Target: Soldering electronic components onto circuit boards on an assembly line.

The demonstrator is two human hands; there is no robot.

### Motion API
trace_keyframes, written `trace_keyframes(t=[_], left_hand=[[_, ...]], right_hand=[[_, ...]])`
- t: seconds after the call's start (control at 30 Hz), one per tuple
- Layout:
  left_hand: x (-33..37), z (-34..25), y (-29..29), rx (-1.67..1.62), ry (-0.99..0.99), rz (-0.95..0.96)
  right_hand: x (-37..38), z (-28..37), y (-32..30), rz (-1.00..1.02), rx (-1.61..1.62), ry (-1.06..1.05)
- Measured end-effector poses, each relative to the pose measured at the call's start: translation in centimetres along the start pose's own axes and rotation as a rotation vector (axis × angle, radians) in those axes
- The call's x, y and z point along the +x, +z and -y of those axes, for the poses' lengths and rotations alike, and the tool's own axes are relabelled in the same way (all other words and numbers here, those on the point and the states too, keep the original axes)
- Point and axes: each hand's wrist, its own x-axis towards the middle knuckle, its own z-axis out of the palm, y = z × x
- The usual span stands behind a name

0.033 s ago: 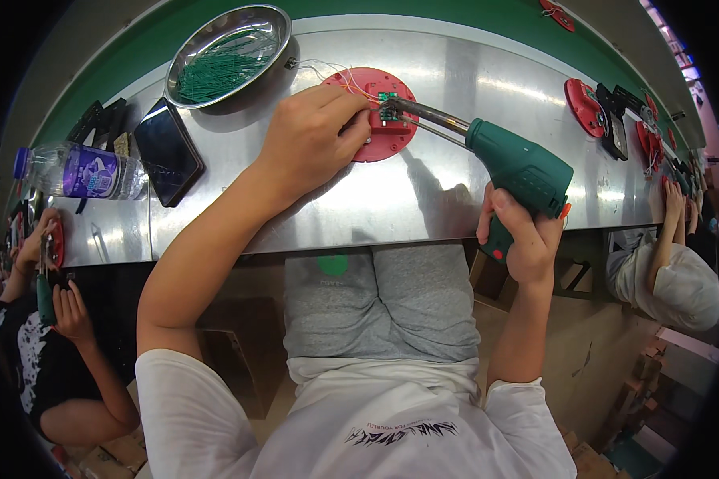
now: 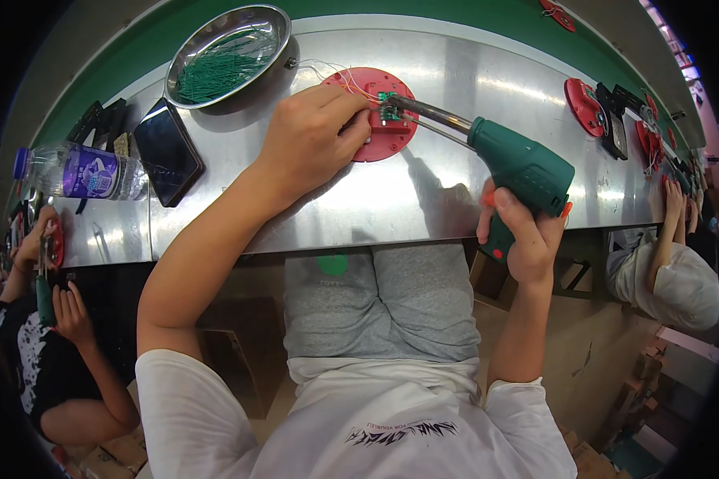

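A round red plastic housing [image 2: 391, 147] lies on the metal bench, with a small green circuit board [image 2: 389, 113] at its middle. Thin white and orange wires [image 2: 345, 78] run to the board from the left. My left hand [image 2: 315, 132] rests at the housing's left side, thumb and finger pinched together beside the board; what they grip is hidden. In my right hand [image 2: 527, 231] is a green soldering gun [image 2: 523, 164], held by its handle. Its metal tip touches or hovers just over the board; I cannot tell which.
A steel bowl [image 2: 280, 48] of green wires stands at the back left. Nearby lie a dark phone [image 2: 166, 152] and a plastic bottle [image 2: 92, 172]. More red housings [image 2: 586, 108] and black parts [image 2: 613, 124] sit at the right. Co-workers' hands [image 2: 73, 313] show at both sides.
The soldering gun's body has shifted very slightly to the right, its tip staying at the board. My left hand and the red housing have not visibly moved.
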Motion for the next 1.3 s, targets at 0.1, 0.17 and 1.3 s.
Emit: trace_keyframes(t=[0.1, 0.17, 1.3], left_hand=[[0.1, 0.1, 0.1, 0.003, 0.023, -0.013], [0.1, 0.2, 0.3, 0.001, 0.028, -0.02], [0.0, -0.4, -0.1, 0.071, -0.006, 0.045]], right_hand=[[-0.1, 0.4, 0.4, -0.07, 0.109, -0.063], [-0.2, -0.1, -0.5, -0.051, 0.097, -0.092], [-0.5, -0.6, -0.6, -0.068, 0.17, -0.092]])
